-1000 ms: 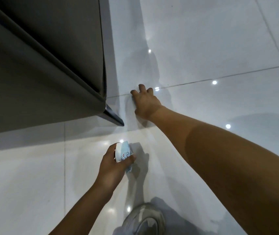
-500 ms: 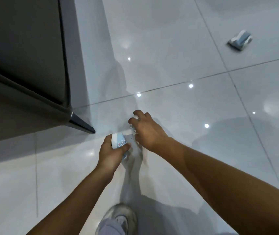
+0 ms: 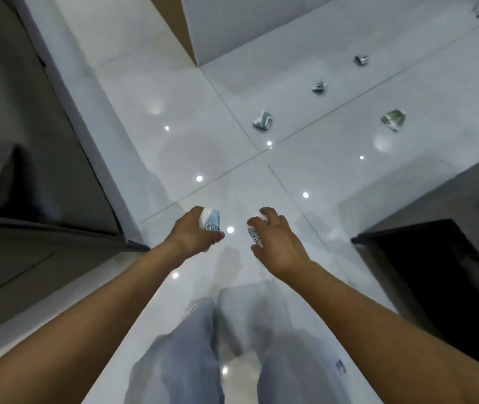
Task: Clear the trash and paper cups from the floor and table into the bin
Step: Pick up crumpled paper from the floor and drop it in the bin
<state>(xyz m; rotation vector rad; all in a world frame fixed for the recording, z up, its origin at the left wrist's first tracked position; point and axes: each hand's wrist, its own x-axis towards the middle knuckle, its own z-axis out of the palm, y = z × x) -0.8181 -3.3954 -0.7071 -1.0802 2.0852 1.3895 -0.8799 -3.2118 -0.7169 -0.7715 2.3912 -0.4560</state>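
My left hand [image 3: 193,233] grips a crushed pale-blue paper cup [image 3: 211,221] with a small printed figure. My right hand [image 3: 276,243] holds a second crumpled cup [image 3: 254,236], mostly hidden by curled fingers. Both hands hover above the glossy white tiled floor [image 3: 232,158]. Several more crushed cups lie on the floor ahead: one [image 3: 262,120] in the middle, one [image 3: 319,87] farther back, one [image 3: 361,60] behind it, and a greenish one [image 3: 393,119] to the right. No bin is recognisable in the head view.
A dark grey sofa [image 3: 28,158] fills the left side. A dark low table [image 3: 448,258] stands at the right. A white block with a brown side [image 3: 232,21] rises at the top. My legs in light jeans [image 3: 203,354] are below.
My right hand came off the floor with a crumpled cup in it. The view rose and pulled back, so that more cups on the floor ahead are in sight.
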